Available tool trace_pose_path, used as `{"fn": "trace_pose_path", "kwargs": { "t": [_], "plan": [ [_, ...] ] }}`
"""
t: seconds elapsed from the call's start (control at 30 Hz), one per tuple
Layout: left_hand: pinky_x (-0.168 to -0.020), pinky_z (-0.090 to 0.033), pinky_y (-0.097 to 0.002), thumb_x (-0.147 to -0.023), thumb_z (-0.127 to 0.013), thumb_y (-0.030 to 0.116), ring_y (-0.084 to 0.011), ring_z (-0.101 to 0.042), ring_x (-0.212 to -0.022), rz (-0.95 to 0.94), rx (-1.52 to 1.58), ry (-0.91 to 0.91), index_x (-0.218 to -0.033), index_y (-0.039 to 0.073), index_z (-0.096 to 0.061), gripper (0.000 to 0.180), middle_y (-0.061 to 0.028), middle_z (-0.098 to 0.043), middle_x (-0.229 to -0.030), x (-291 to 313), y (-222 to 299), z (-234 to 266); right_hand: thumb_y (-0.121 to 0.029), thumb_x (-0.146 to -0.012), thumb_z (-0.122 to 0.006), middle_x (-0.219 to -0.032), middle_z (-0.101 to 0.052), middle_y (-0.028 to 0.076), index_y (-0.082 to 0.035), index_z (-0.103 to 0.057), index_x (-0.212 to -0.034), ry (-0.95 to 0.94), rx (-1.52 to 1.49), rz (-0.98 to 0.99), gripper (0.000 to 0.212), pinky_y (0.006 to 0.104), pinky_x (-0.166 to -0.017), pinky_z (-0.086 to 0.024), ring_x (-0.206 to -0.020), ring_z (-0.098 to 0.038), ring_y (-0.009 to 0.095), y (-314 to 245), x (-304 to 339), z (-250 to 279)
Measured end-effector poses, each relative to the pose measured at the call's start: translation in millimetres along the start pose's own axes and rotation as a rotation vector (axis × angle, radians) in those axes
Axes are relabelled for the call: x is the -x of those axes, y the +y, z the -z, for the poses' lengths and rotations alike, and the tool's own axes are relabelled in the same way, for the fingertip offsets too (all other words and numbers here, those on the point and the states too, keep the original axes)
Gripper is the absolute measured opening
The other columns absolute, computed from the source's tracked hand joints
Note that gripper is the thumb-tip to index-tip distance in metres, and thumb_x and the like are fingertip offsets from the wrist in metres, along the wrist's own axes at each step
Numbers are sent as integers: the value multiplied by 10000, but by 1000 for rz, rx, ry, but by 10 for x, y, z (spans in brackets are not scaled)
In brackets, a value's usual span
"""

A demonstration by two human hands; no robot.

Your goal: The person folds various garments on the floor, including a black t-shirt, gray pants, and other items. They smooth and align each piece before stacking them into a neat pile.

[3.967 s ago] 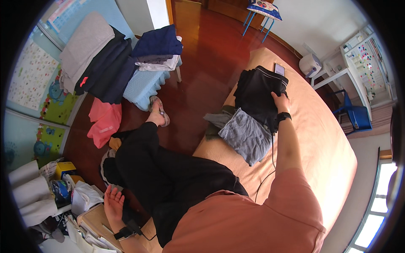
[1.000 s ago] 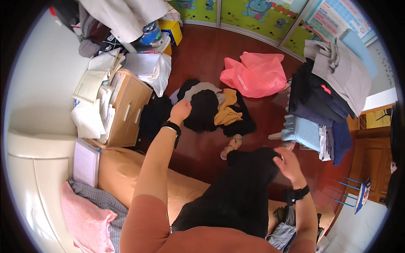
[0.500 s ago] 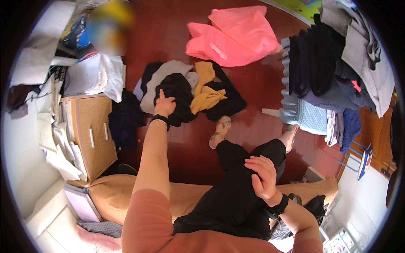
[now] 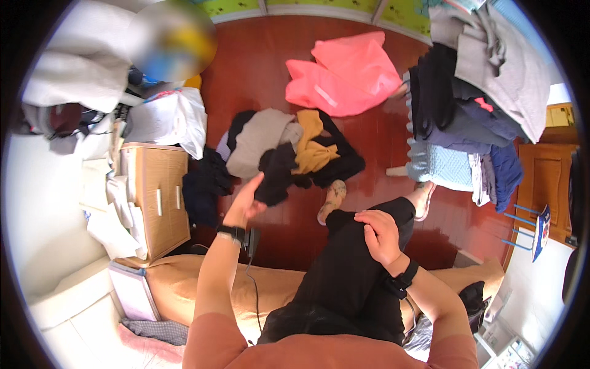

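My left hand [image 4: 246,202] pinches a black garment [image 4: 278,175], which hangs bunched in front of the clothes pile. Its fingertips are partly hidden by the cloth. Behind it on the red floor lie a light grey garment [image 4: 255,142], a mustard-yellow garment [image 4: 314,154] and another black garment [image 4: 345,157]. My right hand [image 4: 380,237] lies flat on my black-trousered leg with nothing in it, its fingers stretched out.
A pink plastic bag [image 4: 353,74] lies beyond the pile. Folded clothes, with a light blue knit [image 4: 442,166] beneath, are stacked at right. Dark clothing [image 4: 206,187] sits beside a wooden cabinet [image 4: 161,209] at left. A cable [image 4: 256,289] hangs near my left arm.
My left hand has gone from resting on the black garment to gripping it, drawing it nearer and off the grey one. The right hand stays on my leg. The view has shifted slightly.
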State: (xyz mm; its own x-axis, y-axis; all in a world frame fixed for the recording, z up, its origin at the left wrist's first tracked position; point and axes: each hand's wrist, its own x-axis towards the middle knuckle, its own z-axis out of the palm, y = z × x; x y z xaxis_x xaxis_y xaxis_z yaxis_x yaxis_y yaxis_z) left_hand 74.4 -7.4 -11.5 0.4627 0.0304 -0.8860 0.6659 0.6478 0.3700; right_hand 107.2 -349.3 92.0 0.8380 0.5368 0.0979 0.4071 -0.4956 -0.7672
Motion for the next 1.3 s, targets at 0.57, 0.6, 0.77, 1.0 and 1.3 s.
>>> {"fn": "trace_pose_path", "kwargs": {
  "t": [0.57,0.6,0.77,1.0,1.3],
  "plan": [
    [-447,-385,-184,-926,-464,316,-53,-511,-563,-976,-306,-431,-1077,45,-572,329,-6,-585,-809,3700,-145,-347,-134,-736,-687,-1049,-596,83,-21,-528,-1153,-447,-579,26,460,287,-863,-430,-983,-562,187,-1503,-147,-138],
    [-468,-424,-188,-937,-453,321,-58,-526,-578,-1045,-314,-353,-1096,51,-567,334,-8,-585,-818,3787,-139,-312,-76,-791,-631,-967,-611,35,-7,-548,-1119,-358,-597,-107,345,245,-808,-443,-914,-557,115,-1544,-168,-9],
    [-663,-525,-278,-955,-428,315,-170,-620,-768,-1042,-203,111,-1185,28,-472,371,-83,-613,-996,3930,-27,-164,-127,-880,-551,-1037,-595,27,-3,-525,-1161,-369,-841,-62,308,242,-834,-438,-925,-551,102,-1755,-5,956],
    [-713,-519,-310,-955,-436,249,-188,-624,-862,-1079,-46,-267,-1130,31,-501,287,-95,-625,-1002,3922,-52,-385,-89,-879,-549,-1077,-582,26,-12,-518,-1182,-229,-815,42,314,236,-877,-418,-985,-536,99,-1987,197,1627],
    [-815,-448,-260,-932,-494,186,-135,-575,-902,-1198,-64,-107,-1138,42,-537,255,-34,-613,-1008,3953,29,-512,-184,-910,-533,-1015,-590,39,-26,-492,-1146,100,-996,-26,288,249,-829,-431,-940,-545,105,-2130,205,1727]
  ]
}}
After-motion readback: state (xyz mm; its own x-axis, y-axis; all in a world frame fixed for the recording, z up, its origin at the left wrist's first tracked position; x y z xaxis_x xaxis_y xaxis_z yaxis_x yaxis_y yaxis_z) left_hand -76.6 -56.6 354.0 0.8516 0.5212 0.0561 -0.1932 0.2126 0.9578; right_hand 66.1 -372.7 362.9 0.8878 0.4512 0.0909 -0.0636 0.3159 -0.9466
